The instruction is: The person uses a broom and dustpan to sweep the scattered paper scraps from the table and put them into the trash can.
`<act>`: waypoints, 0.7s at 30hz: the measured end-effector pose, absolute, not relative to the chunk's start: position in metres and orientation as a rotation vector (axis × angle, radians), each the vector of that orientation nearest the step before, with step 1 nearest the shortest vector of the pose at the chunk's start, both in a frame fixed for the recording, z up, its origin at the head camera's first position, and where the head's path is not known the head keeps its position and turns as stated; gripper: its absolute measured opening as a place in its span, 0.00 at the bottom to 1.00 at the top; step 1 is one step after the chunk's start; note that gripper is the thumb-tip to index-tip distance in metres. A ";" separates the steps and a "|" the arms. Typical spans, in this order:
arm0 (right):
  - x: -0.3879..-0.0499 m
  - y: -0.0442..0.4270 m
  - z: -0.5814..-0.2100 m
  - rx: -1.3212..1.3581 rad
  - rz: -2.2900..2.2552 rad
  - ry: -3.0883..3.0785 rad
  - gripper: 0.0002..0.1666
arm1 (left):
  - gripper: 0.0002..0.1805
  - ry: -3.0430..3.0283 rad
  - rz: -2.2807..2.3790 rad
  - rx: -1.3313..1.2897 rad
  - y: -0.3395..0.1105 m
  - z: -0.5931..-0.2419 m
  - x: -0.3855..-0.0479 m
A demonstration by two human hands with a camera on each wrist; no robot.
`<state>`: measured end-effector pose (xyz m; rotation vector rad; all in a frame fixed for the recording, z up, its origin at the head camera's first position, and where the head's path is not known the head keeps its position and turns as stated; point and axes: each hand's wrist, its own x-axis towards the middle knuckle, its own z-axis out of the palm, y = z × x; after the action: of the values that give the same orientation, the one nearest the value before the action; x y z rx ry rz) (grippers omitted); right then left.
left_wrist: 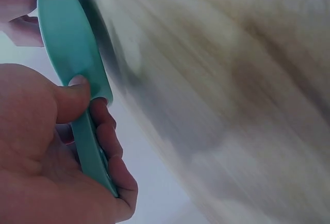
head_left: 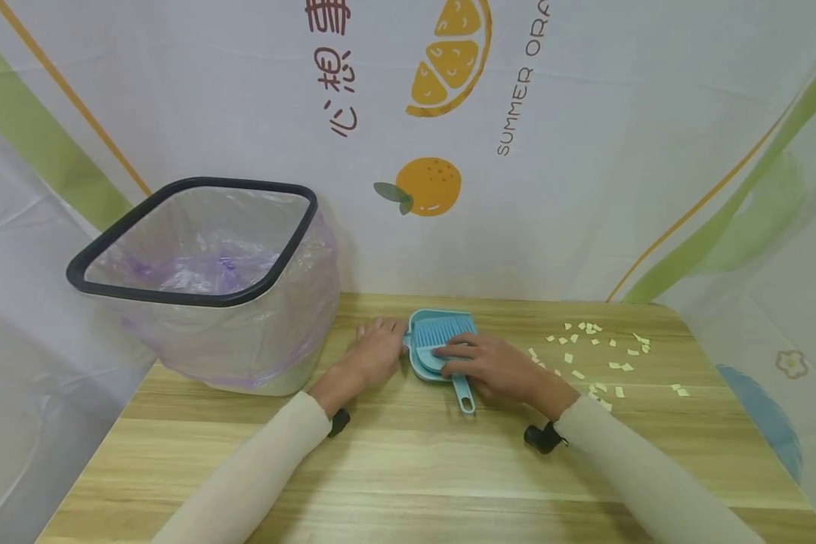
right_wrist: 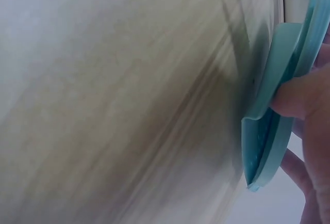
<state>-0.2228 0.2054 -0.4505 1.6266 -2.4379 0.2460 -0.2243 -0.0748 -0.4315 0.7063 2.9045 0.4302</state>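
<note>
Two-handed separating seems the step: the left hand (head_left: 378, 351) grips the dustpan (left_wrist: 69, 35), the right hand (head_left: 493, 366) pinches the nested brush (head_left: 442, 332). Next likely calls for freeing it toward yellow scraps (head_left: 568, 358) right of that hand.

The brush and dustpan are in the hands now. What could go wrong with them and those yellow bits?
The brush sits in the dustpan, so it might stick if the right hand pulls it. If the left hand loses its grip, the dustpan could slide. And the right sleeve is close to some yellow bits, so it might scatter them.
</note>
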 end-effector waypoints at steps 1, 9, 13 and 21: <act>-0.222 0.206 -0.451 1.631 0.249 -2.426 0.20 | 0.23 2.907 0.434 0.708 -0.075 -0.431 -0.223; -0.214 0.208 -0.452 1.660 0.272 -2.346 0.19 | 0.22 2.921 0.435 0.720 -0.076 -0.430 -0.209; -0.206 0.208 -0.451 1.671 0.276 -2.313 0.19 | 0.22 2.928 0.443 0.731 -0.076 -0.428 -0.201; -0.191 0.208 -0.449 1.697 0.290 -2.260 0.17 | 0.21 2.948 0.461 0.785 -0.078 -0.426 -0.181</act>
<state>-0.1906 0.2082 -0.4488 1.6969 -2.2597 0.2896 -0.1810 -0.0777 -0.4255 0.7852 2.9479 0.4611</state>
